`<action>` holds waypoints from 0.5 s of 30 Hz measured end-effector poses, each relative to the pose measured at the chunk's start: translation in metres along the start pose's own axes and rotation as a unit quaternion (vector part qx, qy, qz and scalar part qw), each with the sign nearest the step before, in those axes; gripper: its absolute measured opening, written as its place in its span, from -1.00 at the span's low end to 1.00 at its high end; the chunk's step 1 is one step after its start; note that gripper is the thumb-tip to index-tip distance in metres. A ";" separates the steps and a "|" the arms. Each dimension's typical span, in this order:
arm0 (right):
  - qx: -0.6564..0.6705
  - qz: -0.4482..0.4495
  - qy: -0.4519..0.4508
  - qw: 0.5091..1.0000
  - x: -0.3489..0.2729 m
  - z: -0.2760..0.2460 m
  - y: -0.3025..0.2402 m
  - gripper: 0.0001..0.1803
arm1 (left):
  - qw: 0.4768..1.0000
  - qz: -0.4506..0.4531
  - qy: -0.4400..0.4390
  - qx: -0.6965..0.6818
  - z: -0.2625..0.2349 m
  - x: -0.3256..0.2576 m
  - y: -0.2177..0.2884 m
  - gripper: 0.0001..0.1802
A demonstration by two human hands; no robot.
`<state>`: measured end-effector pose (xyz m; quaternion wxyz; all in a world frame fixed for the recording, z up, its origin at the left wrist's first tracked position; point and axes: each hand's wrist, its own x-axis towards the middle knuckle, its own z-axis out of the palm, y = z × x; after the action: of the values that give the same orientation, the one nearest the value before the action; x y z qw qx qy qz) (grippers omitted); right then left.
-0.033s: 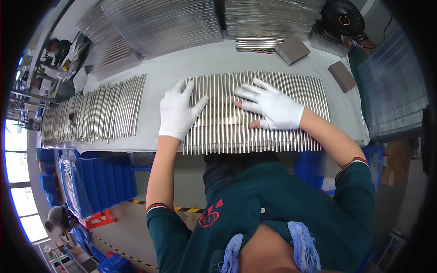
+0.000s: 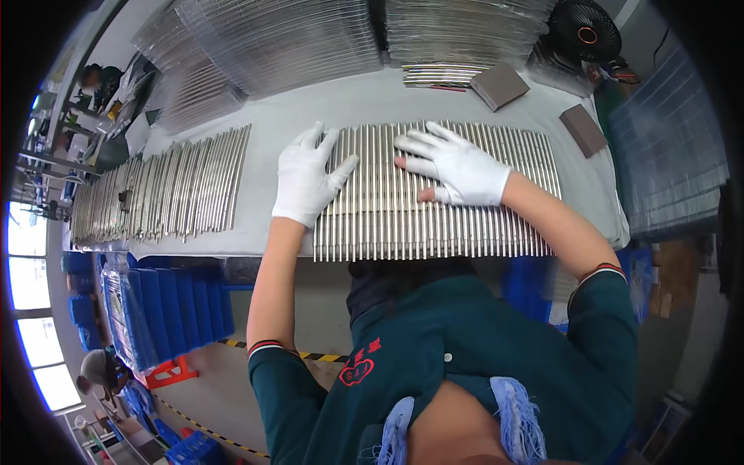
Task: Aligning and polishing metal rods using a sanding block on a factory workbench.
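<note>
A wide row of thin metal rods (image 2: 403,225) lies side by side on a grey table (image 2: 263,232), reaching its near edge. My left hand (image 2: 308,180), in a white glove, rests flat on the left end of this row with its fingers spread. Further right, my right hand (image 2: 457,167), also in a white glove, presses flat on the upper middle of the rods, fingers pointing left. Neither hand grips anything.
A second row of rods (image 2: 155,194) lies to the left. Wrapped stacks of rods (image 2: 294,39) fill the back. Two brown blocks (image 2: 500,85) (image 2: 583,130) and a black fan (image 2: 587,31) sit at the back right. Blue crates (image 2: 167,306) stand below; another person (image 2: 101,368) is at lower left.
</note>
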<state>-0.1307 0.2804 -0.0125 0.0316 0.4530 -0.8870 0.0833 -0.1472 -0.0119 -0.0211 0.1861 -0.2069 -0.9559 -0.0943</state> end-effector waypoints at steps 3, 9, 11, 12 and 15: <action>-0.003 0.034 0.056 0.998 0.045 0.027 0.030 -0.26 | 0.983 0.121 0.072 -0.119 0.027 0.033 -0.014 -0.50; 0.005 0.157 0.110 0.981 0.088 0.015 0.003 -0.53 | 0.979 0.047 -0.032 -0.197 0.032 0.048 -0.005 -0.67; 0.008 0.215 0.068 0.974 0.093 0.010 -0.003 -0.54 | 0.981 0.044 -0.024 -0.189 0.033 0.048 -0.005 -0.68; 0.000 0.208 0.078 0.975 0.092 0.015 0.001 -0.51 | 0.981 0.042 -0.023 -0.186 0.034 0.048 -0.004 -0.68; -0.067 0.207 0.162 0.963 0.086 0.030 0.002 -0.46 | 0.982 0.041 -0.021 -0.183 0.038 0.048 -0.006 -0.66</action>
<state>-0.1823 0.2081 -0.0312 0.1871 0.2369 -0.9480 0.1006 -0.2022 0.0100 -0.0375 0.1290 -0.2788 -0.9166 -0.2557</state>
